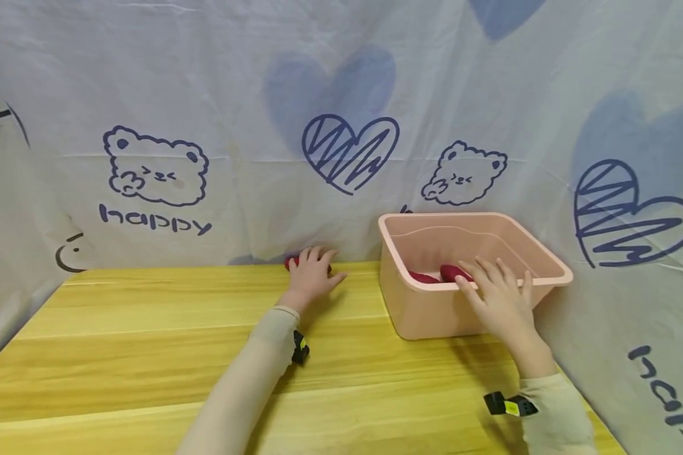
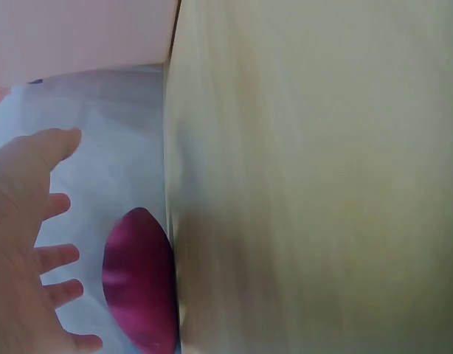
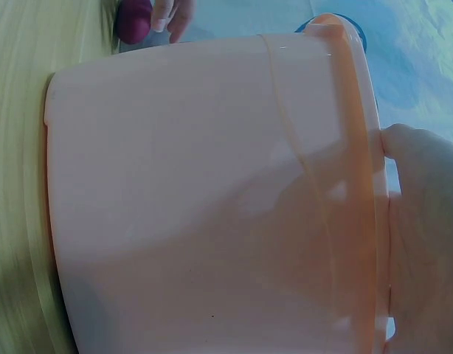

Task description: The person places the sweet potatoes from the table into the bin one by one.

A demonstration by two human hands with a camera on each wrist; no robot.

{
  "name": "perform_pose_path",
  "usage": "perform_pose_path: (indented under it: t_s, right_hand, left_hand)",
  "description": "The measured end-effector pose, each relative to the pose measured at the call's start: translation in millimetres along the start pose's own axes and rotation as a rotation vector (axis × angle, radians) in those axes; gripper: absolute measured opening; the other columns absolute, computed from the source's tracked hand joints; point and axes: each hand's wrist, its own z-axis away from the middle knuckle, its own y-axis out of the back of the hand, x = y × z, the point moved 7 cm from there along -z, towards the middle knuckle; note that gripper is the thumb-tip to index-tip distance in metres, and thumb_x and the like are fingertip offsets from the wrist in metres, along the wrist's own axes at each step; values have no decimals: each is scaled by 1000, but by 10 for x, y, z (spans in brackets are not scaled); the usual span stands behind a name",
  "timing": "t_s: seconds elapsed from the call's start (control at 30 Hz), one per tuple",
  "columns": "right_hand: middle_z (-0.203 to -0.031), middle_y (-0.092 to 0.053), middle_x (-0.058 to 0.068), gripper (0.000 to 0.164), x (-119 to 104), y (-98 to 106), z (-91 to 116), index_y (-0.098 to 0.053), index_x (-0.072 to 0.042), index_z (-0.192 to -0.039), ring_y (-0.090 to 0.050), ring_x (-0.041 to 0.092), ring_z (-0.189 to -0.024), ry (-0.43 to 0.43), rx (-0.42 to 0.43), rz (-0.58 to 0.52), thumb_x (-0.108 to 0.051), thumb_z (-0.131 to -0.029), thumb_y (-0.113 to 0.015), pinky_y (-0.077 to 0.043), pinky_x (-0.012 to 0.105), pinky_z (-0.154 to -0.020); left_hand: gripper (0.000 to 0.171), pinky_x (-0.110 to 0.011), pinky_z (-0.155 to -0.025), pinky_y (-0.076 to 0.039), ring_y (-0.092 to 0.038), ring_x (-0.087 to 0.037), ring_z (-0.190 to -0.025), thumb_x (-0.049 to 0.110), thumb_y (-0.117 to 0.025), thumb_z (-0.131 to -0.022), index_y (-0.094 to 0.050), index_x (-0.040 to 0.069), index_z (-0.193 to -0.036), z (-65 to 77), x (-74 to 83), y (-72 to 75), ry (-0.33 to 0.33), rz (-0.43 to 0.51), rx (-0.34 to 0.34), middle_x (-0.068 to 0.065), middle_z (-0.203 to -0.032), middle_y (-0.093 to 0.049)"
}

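A smooth purple-red sweet potato (image 2: pixel 142 284) lies at the table's far edge, against the hanging cloth. Just above it is my left hand (image 1: pixel 310 278), fingers and thumb spread; in the left wrist view a gap shows between fingertips and sweet potato. To the right stands a pink plastic bin (image 1: pixel 441 313) holding a sweet potato (image 1: pixel 453 273) and another sweet potato (image 1: pixel 423 278) beside it, both partly hidden by the near rim. Over that rim reaches my right hand (image 1: pixel 503 303) with fingers spread, the thumb right at the rim in the right wrist view (image 3: pixel 426 214).
The wood-grain table (image 1: pixel 148 354) extends to the left and front of the bin. Behind it and along the right side hangs a pale cloth (image 1: pixel 239 114) printed with hearts and bears. Each wrist wears a small black camera strap (image 1: pixel 300 347).
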Motion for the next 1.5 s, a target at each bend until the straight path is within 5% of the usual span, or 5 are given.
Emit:
perform_pose_path:
  t_s: [0.9,1.5]
  right_hand:
    - [-153,-37,18,57,1,-5,1,-47,-23,-143,-21,47,-143,-4,3,-4,-56,-100,-32,4,74,-110]
    - [-153,-38,17,52,-1,4,2,-48,-23,-142,-21,46,-142,1,11,-10,-51,-100,-38,4,75,-110]
  left_hand:
    - [60,-70,-109,-23,-25,-39,-143,39,-64,-92,-43,23,-146,-33,-177,-85,63,12,-83,-12,-153,-36]
    - [53,-67,-102,-37,-33,-40,-137,34,-64,-94,-48,23,-142,-11,-270,-78,91,7,-92,-13,-147,-40]
